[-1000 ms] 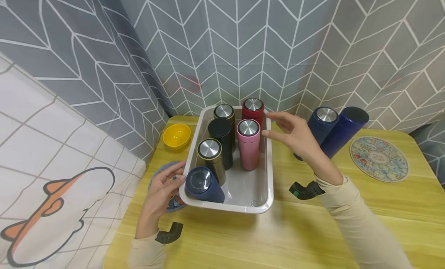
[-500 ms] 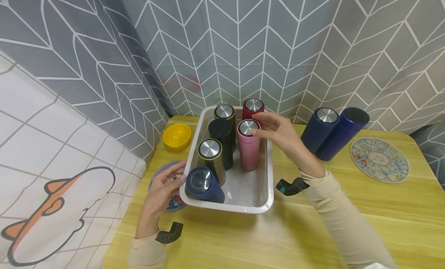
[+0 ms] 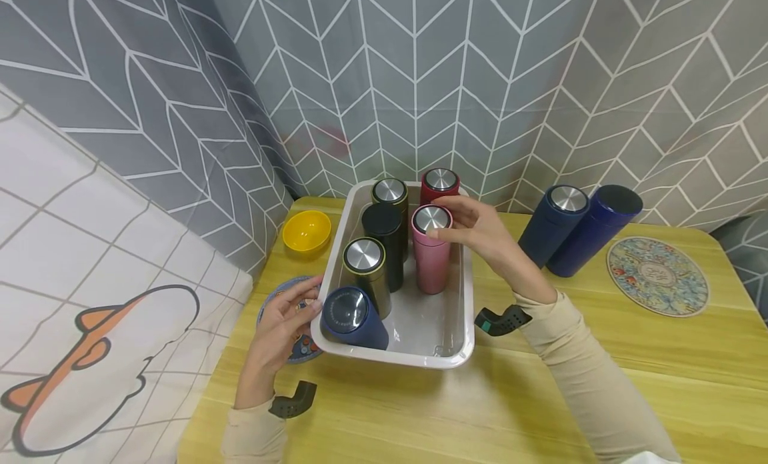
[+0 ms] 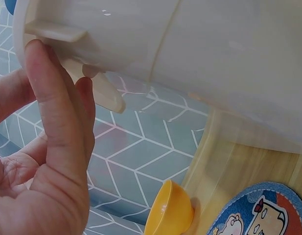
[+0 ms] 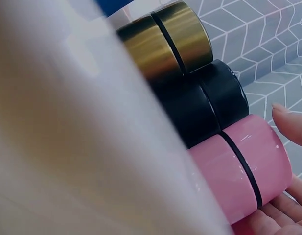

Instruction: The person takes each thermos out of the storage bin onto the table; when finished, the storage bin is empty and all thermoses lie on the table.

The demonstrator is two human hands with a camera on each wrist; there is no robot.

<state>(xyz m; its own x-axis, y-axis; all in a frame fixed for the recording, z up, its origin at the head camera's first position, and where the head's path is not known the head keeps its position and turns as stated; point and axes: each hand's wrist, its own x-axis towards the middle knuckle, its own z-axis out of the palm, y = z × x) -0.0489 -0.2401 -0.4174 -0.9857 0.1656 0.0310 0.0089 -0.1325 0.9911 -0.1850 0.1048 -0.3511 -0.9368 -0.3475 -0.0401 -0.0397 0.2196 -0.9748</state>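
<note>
My left hand [image 3: 282,324] holds the left rim of a white plastic bin [image 3: 420,361], thumb at the rim and fingers under it. The right hand [image 3: 477,231] is at the top of a pink thermos [image 3: 432,257] in the bin. Its fingers lie behind the lid, and the right wrist view shows a small gap between thumb and lid. Also inside are a red thermos [image 3: 441,187], a black one [image 3: 384,241], two with gold-edged lids, the nearer a bronze thermos [image 3: 369,277], the farther a dark thermos [image 3: 390,192], and a tilted blue thermos [image 3: 357,321].
Right of the bin, a navy thermos [image 3: 552,224] and a purple-blue thermos [image 3: 594,231] stand side by side on the wooden table [image 3: 540,397]. A round patterned mat [image 3: 657,277] lies beyond them. At left are a yellow bowl [image 3: 307,232] and a blue coaster [image 3: 303,351].
The right hand has moved left from the bin's right rim to the pink thermos's lid. My left hand stays at the rim, and the thermoses keep their places in the bin.
</note>
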